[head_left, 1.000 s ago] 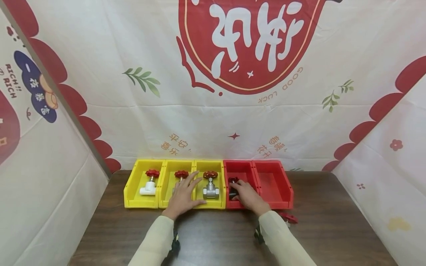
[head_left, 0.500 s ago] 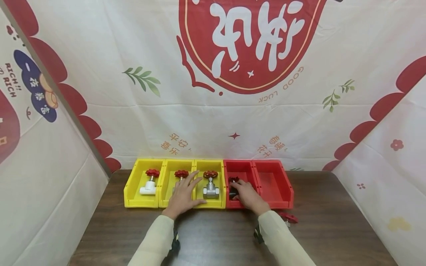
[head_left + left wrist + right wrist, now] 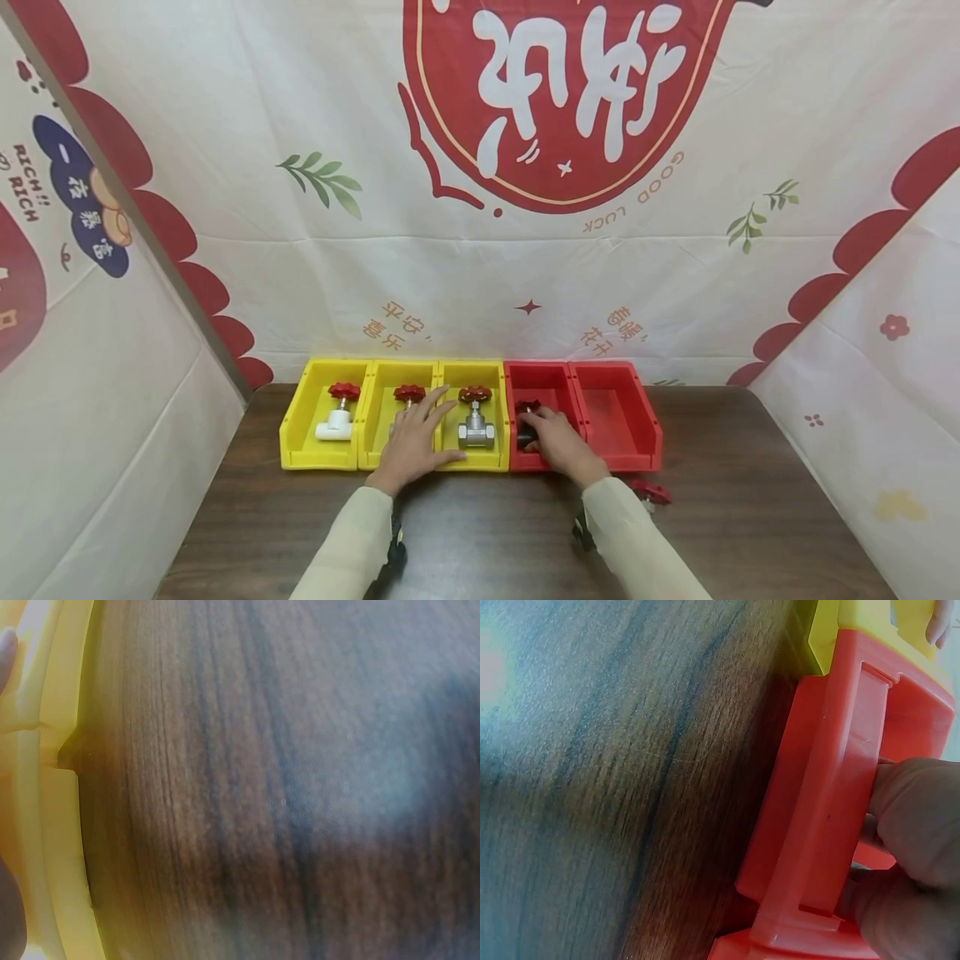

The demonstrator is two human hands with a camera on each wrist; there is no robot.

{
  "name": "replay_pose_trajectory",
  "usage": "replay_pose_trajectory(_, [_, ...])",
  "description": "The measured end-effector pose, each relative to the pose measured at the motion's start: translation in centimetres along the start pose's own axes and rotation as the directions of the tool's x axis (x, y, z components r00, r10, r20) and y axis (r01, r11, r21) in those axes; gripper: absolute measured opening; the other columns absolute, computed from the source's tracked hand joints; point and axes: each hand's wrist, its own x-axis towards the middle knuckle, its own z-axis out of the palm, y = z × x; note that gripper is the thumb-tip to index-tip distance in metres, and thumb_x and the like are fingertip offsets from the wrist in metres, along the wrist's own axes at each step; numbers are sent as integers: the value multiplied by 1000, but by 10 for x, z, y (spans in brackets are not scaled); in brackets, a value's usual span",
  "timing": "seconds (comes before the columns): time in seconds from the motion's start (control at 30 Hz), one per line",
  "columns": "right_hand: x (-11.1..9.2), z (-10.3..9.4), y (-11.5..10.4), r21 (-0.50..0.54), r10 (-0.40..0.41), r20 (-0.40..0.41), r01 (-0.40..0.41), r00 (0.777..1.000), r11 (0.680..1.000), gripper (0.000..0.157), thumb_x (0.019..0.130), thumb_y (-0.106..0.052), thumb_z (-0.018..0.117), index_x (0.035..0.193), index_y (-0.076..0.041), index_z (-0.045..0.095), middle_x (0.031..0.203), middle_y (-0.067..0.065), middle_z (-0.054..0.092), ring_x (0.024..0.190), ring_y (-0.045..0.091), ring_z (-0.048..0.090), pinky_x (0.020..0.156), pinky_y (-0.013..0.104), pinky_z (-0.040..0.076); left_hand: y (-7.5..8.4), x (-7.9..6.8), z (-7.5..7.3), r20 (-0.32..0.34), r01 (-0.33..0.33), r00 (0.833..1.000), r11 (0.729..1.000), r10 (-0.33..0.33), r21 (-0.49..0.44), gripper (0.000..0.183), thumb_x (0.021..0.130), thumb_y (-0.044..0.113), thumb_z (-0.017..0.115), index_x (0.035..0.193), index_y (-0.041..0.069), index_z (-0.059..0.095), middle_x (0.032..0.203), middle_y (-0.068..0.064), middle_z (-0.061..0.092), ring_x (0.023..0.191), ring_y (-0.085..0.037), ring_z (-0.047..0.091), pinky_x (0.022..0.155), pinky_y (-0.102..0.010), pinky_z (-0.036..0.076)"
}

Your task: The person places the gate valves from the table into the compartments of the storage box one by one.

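Note:
In the head view my right hand (image 3: pixel 564 446) reaches into the left red bin (image 3: pixel 542 377). Its fingers grip a black-bodied valve (image 3: pixel 527 435) with a dark red handwheel, partly hidden behind them. My left hand (image 3: pixel 411 446) spreads its fingers over the middle yellow bin (image 3: pixel 384 379), thumb at the front of the right yellow bin (image 3: pixel 491 379). In that right bin stands a silver metal valve (image 3: pixel 476 432) with a reddish handwheel. Beneath the left hand, a red-wheeled valve (image 3: pixel 408 393) is mostly covered. A white plastic valve (image 3: pixel 336 427) with a red wheel sits in the left yellow bin (image 3: pixel 303 417).
The right red bin (image 3: pixel 611 417) adjoins the one being reached into. Beside the right sleeve, on the wooden table (image 3: pixel 495 533), lies another red-wheeled valve (image 3: pixel 651 492), partly hidden by the forearm. A printed cloth (image 3: pixel 480 283) hangs behind the bins.

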Motion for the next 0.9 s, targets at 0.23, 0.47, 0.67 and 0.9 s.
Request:
replay_pose_trajectory(0.23, [-1, 2, 0, 28, 14, -2, -14, 1000, 1000, 64, 79, -25, 77, 138, -23, 53, 134, 4, 46, 116, 29, 42, 91, 53, 45, -1, -1, 1, 7, 5, 1000, 1000, -5, 12, 87, 72, 65, 71, 142, 19, 46, 156, 3, 21, 129, -31, 40, 100, -65, 25])
replay_pose_trajectory(0.47, [-2, 2, 0, 136, 77, 19, -79, 997, 988, 61, 82, -28, 74, 139, -24, 51, 136, 2, 44, 119, 28, 41, 90, 54, 46, 0, -1, 1, 16, 16, 1000, 1000, -16, -1, 87, 72, 62, 74, 143, 21, 45, 157, 5, 20, 132, -29, 37, 102, -64, 24])
replay_pose_trajectory(0.67, [-6, -2, -2, 180, 108, 31, -112, 994, 977, 62, 82, -28, 74, 139, -26, 50, 136, 0, 43, 121, 27, 39, 89, 55, 46, 0, -2, 1, 10, 12, 1000, 1000, -12, 9, 88, 72, 66, 70, 143, 22, 44, 157, 5, 20, 130, -30, 39, 101, -65, 24])
replay_pose_trajectory(0.9, [-8, -5, -6, 158, 124, 27, -126, 992, 979, 62, 81, -28, 75, 138, -28, 51, 135, 0, 45, 123, 28, 40, 90, 57, 44, 0, -1, 1, 7, 10, 1000, 1000, -10, 14, 88, 72, 68, 69, 143, 21, 45, 157, 6, 19, 129, -31, 41, 100, -65, 25])
